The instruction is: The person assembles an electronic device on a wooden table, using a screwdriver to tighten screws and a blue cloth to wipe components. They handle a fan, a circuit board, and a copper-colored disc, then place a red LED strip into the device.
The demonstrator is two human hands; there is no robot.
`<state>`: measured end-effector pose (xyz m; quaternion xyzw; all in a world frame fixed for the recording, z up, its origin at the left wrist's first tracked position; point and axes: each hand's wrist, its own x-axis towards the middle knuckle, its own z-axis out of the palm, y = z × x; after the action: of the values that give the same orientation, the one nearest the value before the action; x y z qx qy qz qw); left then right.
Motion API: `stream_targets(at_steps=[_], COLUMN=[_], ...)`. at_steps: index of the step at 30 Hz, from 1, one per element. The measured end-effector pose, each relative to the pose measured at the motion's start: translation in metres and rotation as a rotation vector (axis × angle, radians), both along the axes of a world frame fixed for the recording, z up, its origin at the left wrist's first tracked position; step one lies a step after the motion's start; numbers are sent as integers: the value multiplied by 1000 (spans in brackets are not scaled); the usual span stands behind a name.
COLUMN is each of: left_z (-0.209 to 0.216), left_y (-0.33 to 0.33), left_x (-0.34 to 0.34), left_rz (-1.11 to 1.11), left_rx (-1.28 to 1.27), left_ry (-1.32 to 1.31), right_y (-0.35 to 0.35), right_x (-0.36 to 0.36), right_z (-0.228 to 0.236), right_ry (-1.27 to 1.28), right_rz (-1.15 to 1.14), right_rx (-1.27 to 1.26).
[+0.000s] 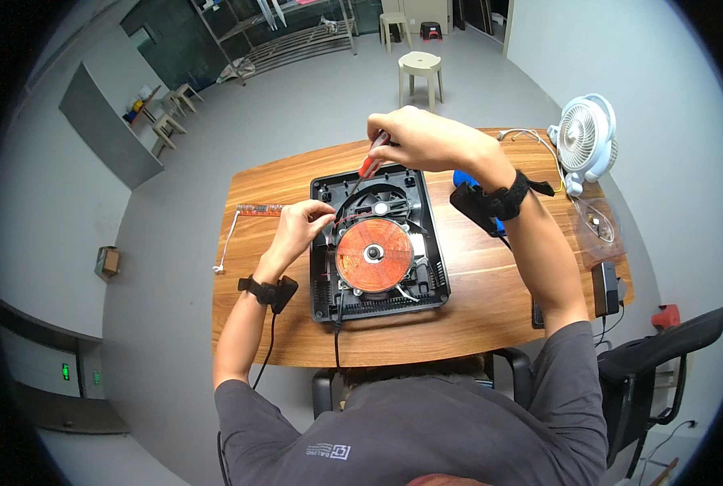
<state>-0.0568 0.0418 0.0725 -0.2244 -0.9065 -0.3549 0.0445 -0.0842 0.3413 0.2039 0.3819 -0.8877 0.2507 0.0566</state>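
An opened induction cooker lies on the table, its black plastic housing (438, 275) holding a round copper coil (394, 257) with a pale hub. Behind the coil is a black cooling fan (384, 194). My right hand (426, 139) grips a screwdriver (368, 167) with a red and clear handle. Its shaft slants down toward the housing's back left part, and the tip is hard to make out. At the left side of the housing, my left hand (303, 227) has thumb and fingers pinched together on a thin red wire that runs toward the fan.
A strip-shaped circuit board (258, 210) with a white cable lies left of the housing. On the right are a blue object (464, 178) partly under my wrist, a white fan (582, 138), a clear plastic box (598, 231) and a black power adapter (605, 289). A black cord leaves the housing's front.
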Motion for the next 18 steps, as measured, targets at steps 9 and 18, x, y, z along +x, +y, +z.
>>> stream_targets(at_steps=[9, 18], left_z=[-12, -12], left_y=[-4, -6], left_x=[0, -3], left_rz=[34, 13], left_rx=[166, 147], left_ry=[20, 52], right_y=[-10, -13], right_x=[4, 7], right_z=[-11, -14], right_ry=[-55, -91], right_rz=[94, 111], right_rx=[-146, -150])
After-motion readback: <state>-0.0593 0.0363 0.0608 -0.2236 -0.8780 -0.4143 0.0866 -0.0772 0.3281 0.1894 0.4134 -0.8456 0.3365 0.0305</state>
